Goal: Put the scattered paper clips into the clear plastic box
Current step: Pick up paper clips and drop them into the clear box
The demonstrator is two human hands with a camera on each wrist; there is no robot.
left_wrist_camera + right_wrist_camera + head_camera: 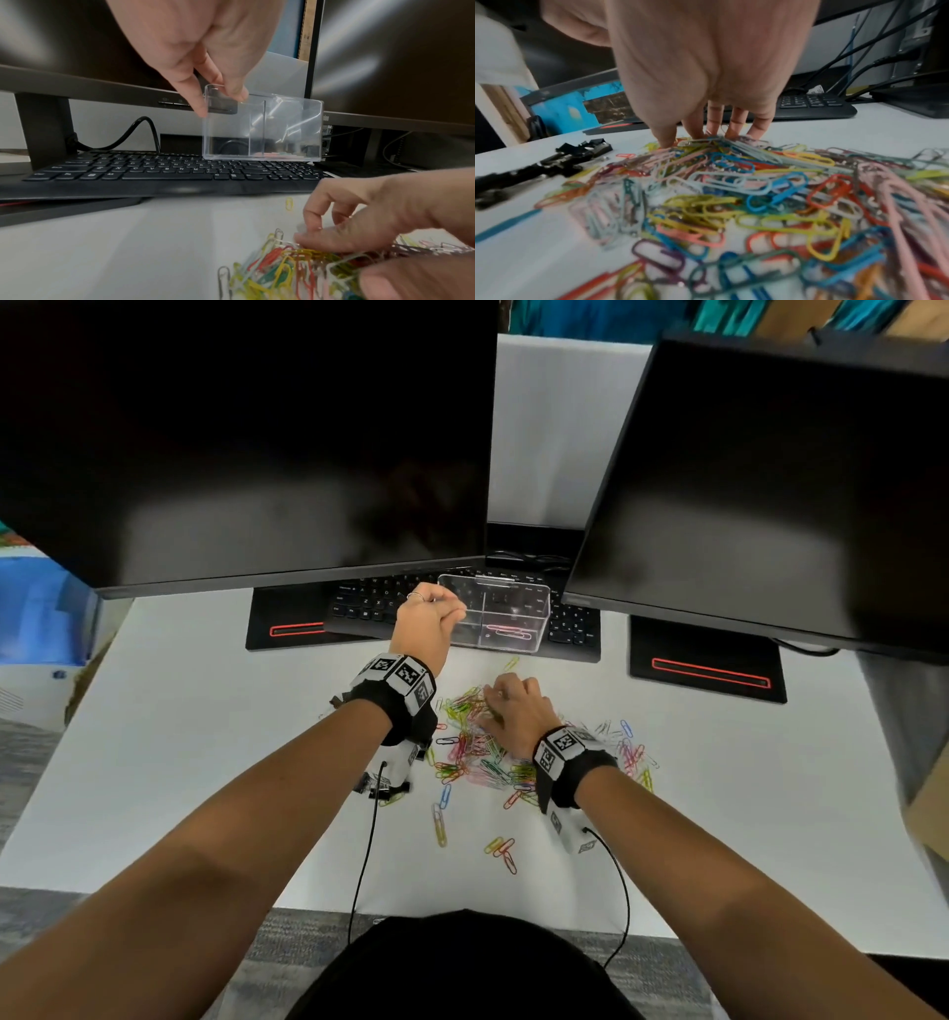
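The clear plastic box stands on the keyboard, with a divider in the middle and a few clips on its floor in the right half. My left hand is at the box's top left corner, and in the left wrist view its fingertips pinch the left wall of the box. Coloured paper clips lie heaped on the white table. My right hand is down on the far side of the heap, thumb and fingertips curled together on several paper clips.
A black keyboard lies under two dark monitors, whose bases sit on the table. Black binder clips lie left of the heap. Loose clips are strewn toward the table's front edge.
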